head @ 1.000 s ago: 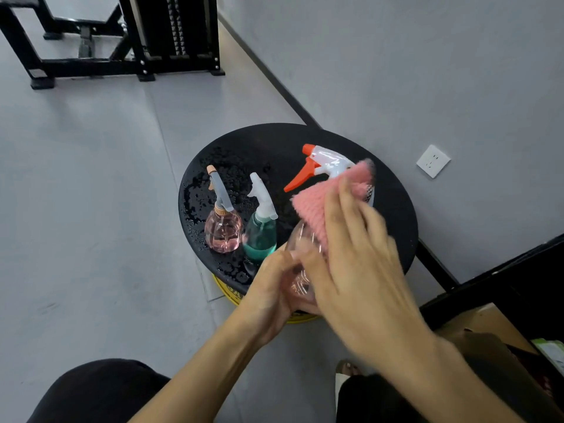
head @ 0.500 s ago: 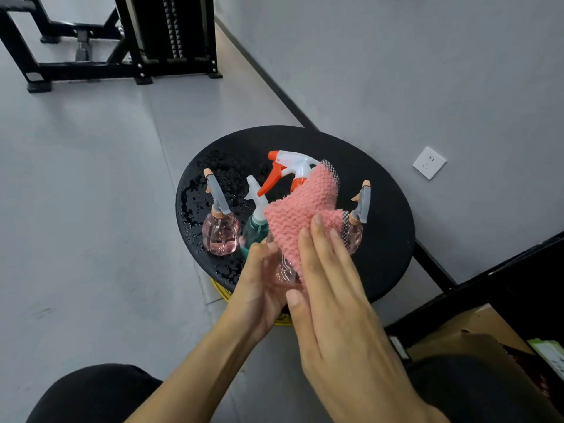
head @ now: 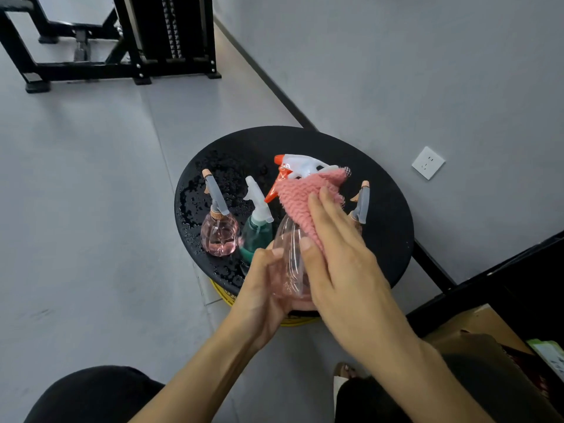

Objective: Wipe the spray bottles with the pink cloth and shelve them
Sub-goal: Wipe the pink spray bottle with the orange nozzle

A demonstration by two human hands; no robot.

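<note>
Count, head view.

Spray bottles: 4. These are the pink bottle [head: 219, 236], the teal bottle [head: 258, 236], the clear bottle [head: 288, 257] with an orange trigger, and a fourth bottle [head: 362, 199]. The fourth is mostly hidden behind my hand; only its grey nozzle and neck show. Of the four, 1 is in my hands and 3 are not held.

Nozzle tips: 2 peach, 1 orange, 1 white.

Cloth [head: 308, 193]: 1, pink.

My hands: 2, left hand [head: 262, 288] and right hand [head: 338, 264].

Table [head: 390, 227]: 1, round, black.

Wall socket [head: 428, 162]: 1.

Black frame [head: 122, 65] on the floor: 1.

Cardboard box [head: 476, 325]: 1.
</note>
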